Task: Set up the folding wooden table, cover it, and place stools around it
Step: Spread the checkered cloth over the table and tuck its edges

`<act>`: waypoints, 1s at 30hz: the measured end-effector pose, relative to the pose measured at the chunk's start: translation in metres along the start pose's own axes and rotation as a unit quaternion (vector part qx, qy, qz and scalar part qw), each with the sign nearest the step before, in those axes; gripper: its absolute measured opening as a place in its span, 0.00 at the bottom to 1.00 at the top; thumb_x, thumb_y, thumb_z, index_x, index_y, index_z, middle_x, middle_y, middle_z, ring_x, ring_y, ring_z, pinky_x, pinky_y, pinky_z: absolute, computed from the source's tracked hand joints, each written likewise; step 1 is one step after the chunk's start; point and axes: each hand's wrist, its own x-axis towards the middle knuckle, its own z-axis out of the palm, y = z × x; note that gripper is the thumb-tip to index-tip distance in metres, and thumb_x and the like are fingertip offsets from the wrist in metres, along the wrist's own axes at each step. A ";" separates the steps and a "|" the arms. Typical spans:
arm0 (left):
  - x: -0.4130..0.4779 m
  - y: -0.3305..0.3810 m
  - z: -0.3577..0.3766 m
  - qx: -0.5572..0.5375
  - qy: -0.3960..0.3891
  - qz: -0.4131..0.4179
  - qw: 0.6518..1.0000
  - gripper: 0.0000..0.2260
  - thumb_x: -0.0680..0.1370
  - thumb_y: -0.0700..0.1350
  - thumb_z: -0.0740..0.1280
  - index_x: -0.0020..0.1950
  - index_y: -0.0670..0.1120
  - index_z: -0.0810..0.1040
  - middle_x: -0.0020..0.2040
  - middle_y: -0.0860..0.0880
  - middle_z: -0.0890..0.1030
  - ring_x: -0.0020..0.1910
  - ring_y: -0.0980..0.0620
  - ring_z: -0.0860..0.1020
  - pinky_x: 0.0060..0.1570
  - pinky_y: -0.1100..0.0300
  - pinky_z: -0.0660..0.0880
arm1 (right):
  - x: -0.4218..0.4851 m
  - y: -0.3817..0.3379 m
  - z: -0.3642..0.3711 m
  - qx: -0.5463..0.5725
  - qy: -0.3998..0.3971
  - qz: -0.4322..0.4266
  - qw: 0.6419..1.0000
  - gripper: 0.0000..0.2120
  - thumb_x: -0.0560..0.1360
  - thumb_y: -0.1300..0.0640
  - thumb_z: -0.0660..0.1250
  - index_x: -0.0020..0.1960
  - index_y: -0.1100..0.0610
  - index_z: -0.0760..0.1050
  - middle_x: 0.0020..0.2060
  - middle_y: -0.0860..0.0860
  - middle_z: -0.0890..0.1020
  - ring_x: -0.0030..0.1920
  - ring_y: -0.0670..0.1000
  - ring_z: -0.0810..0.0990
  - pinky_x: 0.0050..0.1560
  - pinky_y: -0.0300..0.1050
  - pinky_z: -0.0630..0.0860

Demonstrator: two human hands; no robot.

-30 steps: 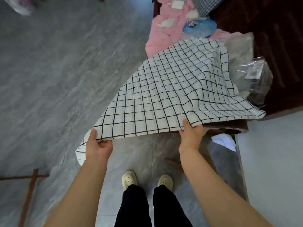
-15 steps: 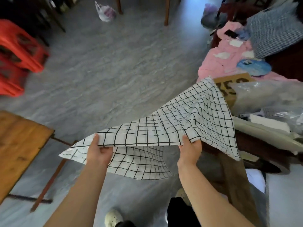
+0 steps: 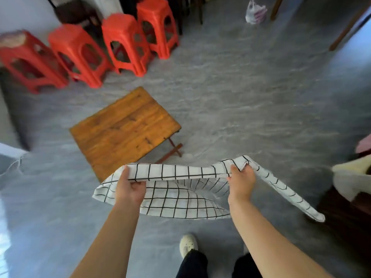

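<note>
Grip: we are pinching the cloth in left hand and right hand, near the table.
Risk: its dangling corner may be dragging it askew.

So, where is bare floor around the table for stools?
Bare: the grey floor right of the wooden table, up to the plastic bag; a narrower strip between table and red stools. Crowded: far right, by the dark furniture.

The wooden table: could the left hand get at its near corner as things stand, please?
Probably yes: no obstacle lies between, and the left hand hovers just before the wooden table, though it grips the checked cloth, which hides that corner.
</note>
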 end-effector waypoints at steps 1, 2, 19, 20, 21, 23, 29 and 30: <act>0.002 0.017 -0.011 -0.025 0.007 0.006 1.000 0.05 0.77 0.45 0.68 0.51 0.46 0.78 0.45 0.49 0.83 0.45 0.52 0.81 0.43 0.56 0.78 | -0.009 0.001 0.018 -0.011 -0.020 -0.010 1.000 0.09 0.75 0.66 0.62 0.39 0.55 0.72 0.32 0.50 0.73 0.33 0.48 0.71 0.32 0.39 0.75; 0.004 0.031 -0.022 -0.051 0.014 0.015 0.998 0.05 0.77 0.45 0.67 0.51 0.46 0.78 0.43 0.49 0.83 0.44 0.52 0.81 0.43 0.56 0.78 | -0.018 0.002 0.033 -0.022 -0.038 -0.021 0.999 0.07 0.75 0.66 0.62 0.41 0.57 0.73 0.33 0.51 0.73 0.32 0.48 0.71 0.30 0.36 0.75; 0.000 0.127 -0.096 -0.293 0.061 0.112 0.948 0.12 0.78 0.44 0.67 0.60 0.43 0.76 0.52 0.45 0.81 0.50 0.49 0.81 0.49 0.53 0.78 | -0.077 -0.004 0.184 -0.106 -0.260 -0.064 0.958 0.07 0.75 0.65 0.64 0.44 0.54 0.75 0.37 0.52 0.79 0.36 0.49 0.77 0.34 0.41 0.77; 0.001 0.127 -0.091 -0.295 0.069 0.118 0.946 0.12 0.78 0.44 0.67 0.60 0.43 0.75 0.53 0.45 0.81 0.50 0.49 0.81 0.45 0.54 0.79 | -0.073 -0.008 0.190 -0.105 -0.269 -0.071 0.955 0.06 0.75 0.65 0.64 0.46 0.55 0.75 0.36 0.50 0.79 0.35 0.47 0.77 0.32 0.37 0.76; 0.002 0.126 -0.085 -0.295 0.076 0.126 0.944 0.12 0.77 0.44 0.67 0.60 0.43 0.75 0.53 0.45 0.81 0.49 0.49 0.81 0.42 0.54 0.79 | -0.069 -0.012 0.195 -0.105 -0.278 -0.078 0.952 0.07 0.75 0.65 0.64 0.47 0.54 0.75 0.36 0.48 0.78 0.34 0.46 0.76 0.30 0.35 0.75; 0.006 0.126 -0.072 -0.286 0.095 0.144 0.942 0.11 0.77 0.44 0.68 0.57 0.42 0.75 0.52 0.45 0.81 0.49 0.49 0.81 0.41 0.55 0.79 | -0.059 -0.019 0.205 -0.119 -0.292 -0.090 0.945 0.08 0.75 0.65 0.64 0.43 0.52 0.74 0.36 0.48 0.78 0.34 0.46 0.76 0.29 0.33 0.75; 0.028 0.122 -0.033 -0.269 0.120 0.172 0.940 0.10 0.77 0.44 0.68 0.55 0.42 0.75 0.49 0.45 0.81 0.46 0.49 0.81 0.45 0.54 0.79 | -0.026 -0.040 0.236 -0.169 -0.320 -0.135 0.922 0.09 0.74 0.64 0.64 0.41 0.50 0.75 0.40 0.49 0.82 0.37 0.49 0.80 0.35 0.42 0.78; 0.033 0.122 -0.030 -0.268 0.125 0.174 0.939 0.11 0.77 0.44 0.68 0.56 0.42 0.75 0.48 0.45 0.81 0.45 0.50 0.81 0.46 0.54 0.79 | -0.021 -0.042 0.241 -0.172 -0.326 -0.133 0.920 0.08 0.74 0.64 0.64 0.42 0.51 0.75 0.39 0.49 0.81 0.37 0.48 0.80 0.32 0.38 0.77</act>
